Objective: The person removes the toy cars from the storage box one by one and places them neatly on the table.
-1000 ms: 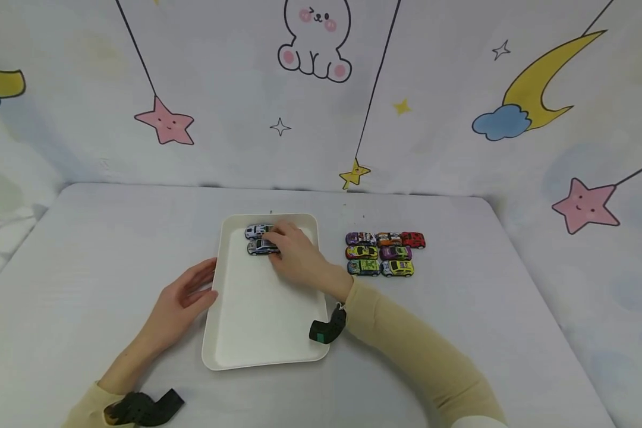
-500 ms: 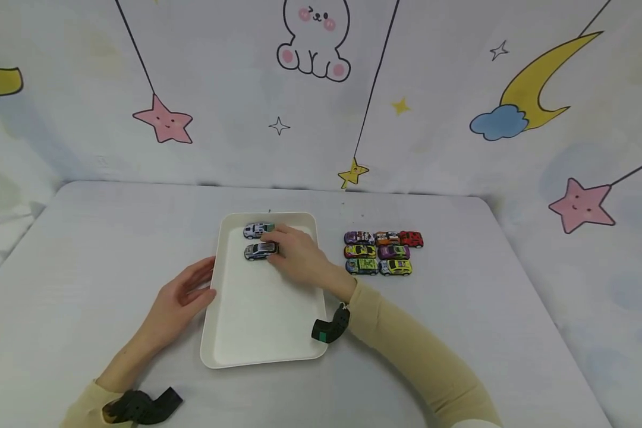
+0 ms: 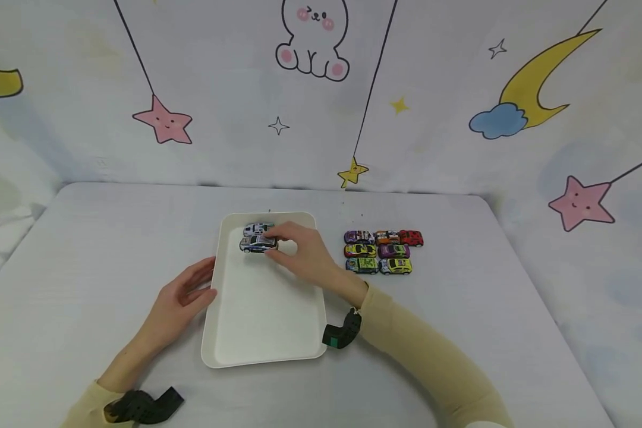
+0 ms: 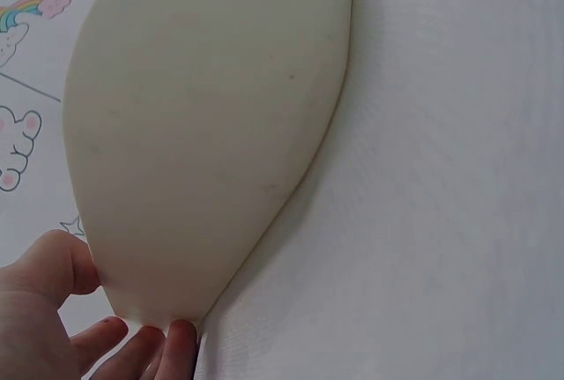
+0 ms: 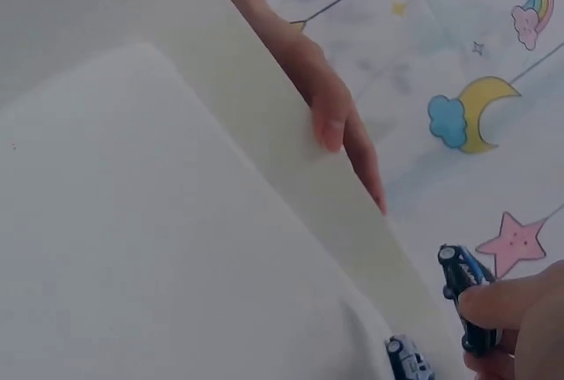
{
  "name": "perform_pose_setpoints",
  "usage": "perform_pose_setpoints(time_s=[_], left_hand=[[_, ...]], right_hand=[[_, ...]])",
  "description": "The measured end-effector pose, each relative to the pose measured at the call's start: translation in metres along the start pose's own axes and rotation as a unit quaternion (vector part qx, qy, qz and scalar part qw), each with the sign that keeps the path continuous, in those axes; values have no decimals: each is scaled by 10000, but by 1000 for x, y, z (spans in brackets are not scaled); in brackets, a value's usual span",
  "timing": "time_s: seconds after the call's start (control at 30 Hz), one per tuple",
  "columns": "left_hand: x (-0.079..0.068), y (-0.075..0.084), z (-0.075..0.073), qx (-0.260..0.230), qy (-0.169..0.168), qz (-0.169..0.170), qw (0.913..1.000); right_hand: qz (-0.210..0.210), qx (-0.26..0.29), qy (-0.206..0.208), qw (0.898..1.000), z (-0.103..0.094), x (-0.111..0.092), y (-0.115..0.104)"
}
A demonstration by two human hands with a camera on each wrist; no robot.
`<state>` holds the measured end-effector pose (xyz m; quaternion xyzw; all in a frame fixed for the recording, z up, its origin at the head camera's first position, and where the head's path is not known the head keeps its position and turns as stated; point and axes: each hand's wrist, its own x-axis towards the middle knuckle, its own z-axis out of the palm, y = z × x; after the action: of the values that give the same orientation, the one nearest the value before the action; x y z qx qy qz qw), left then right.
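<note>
A toy car (image 3: pixel 257 244), dark with silver stripes on its roof, is pinched between the thumb and fingers of my right hand (image 3: pixel 311 258). It hangs raised over the far end of a white tray (image 3: pixel 267 321); the right wrist view shows its wheels and underside. Behind it, a white toy car (image 3: pixel 258 228) stands in the tray, partly hidden by the held car and the fingers. My left hand (image 3: pixel 179 303) rests along the tray's left side. In the left wrist view its thumb and fingertips (image 4: pixel 181 336) touch the outer wall, loosely bent.
Right of the tray, several toy cars (image 3: pixel 361 251) stand close together in rows on the white-covered table (image 3: pixel 460 285). A red toy car (image 3: pixel 411 238) ends the back row. A printed backdrop (image 3: pixel 235 89) rises behind the table.
My right hand has drawn the dark striped car slightly away from the white one, then lifted it from the tray floor. The left hand stays at the tray's side.
</note>
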<state>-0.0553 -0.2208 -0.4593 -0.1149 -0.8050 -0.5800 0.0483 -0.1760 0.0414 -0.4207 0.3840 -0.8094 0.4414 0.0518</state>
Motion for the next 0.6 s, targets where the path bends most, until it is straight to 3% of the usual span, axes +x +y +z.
perform_pose_setpoints(time_s=[0.2,0.6], left_hand=[[0,-1,0,77,-6,38,10000],[0,-2,-1,-61,-28,137,9999]], right_hand=[[-346,-336,-35,9988,-17,-11,-6],[-854,-729,105,9936,-38,-43,3]])
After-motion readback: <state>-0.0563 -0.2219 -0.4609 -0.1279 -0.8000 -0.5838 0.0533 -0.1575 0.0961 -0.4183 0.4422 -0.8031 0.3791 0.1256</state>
